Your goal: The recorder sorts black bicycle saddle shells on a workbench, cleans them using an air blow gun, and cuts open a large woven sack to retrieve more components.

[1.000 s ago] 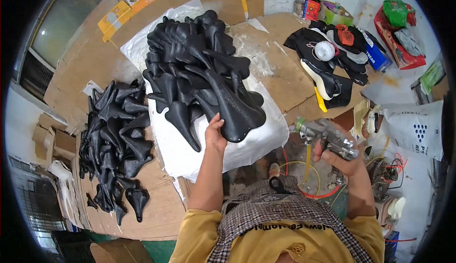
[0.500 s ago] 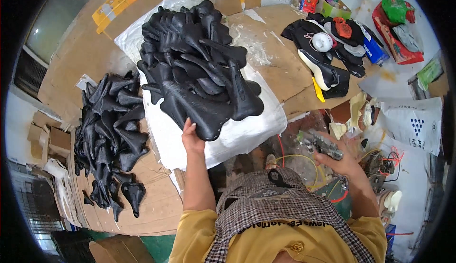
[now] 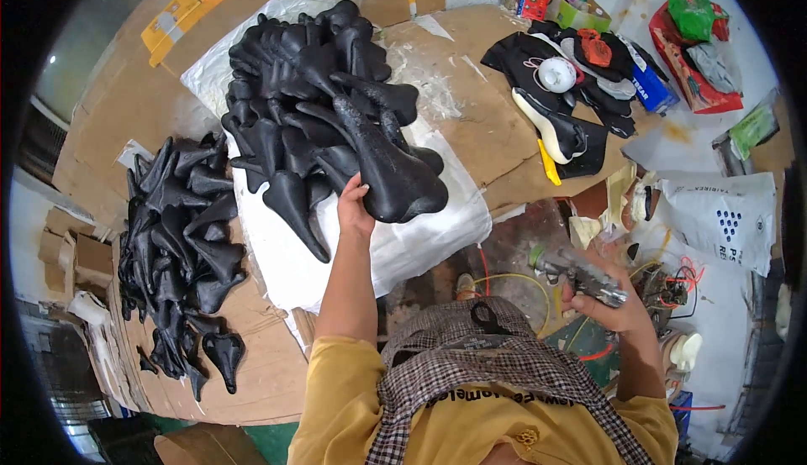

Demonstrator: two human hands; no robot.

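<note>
My left hand [image 3: 355, 206] is closed on the edge of a black bicycle saddle [image 3: 397, 178]. The saddle lies tilted over the near side of a large heap of saddles [image 3: 294, 70], its broad end towards me and its narrow end pointing away. Beside it, another saddle [image 3: 290, 200] rests with its narrow tip towards me on a white sheet [image 3: 395, 255]. Off to the right, my right hand [image 3: 618, 301] grips a silvery metal hand tool [image 3: 588, 276] with a greenish front end; its exact kind is unclear. The tool is held apart from the saddles.
A second heap of black saddles [image 3: 181, 230] covers the cardboard [image 3: 269, 373] at left. Black cloth [image 3: 513, 57] and a cream-edged saddle [image 3: 546, 125] lie far right. A yellow hose [image 3: 538, 284] runs below the tool. Near the right wall hangs or stands a white sack [image 3: 714, 213].
My left hand has turned the saddle and shifted it right, its narrow end now pointing away, uncovering the saddle beside it. My right hand still holds the tool, slightly lower.
</note>
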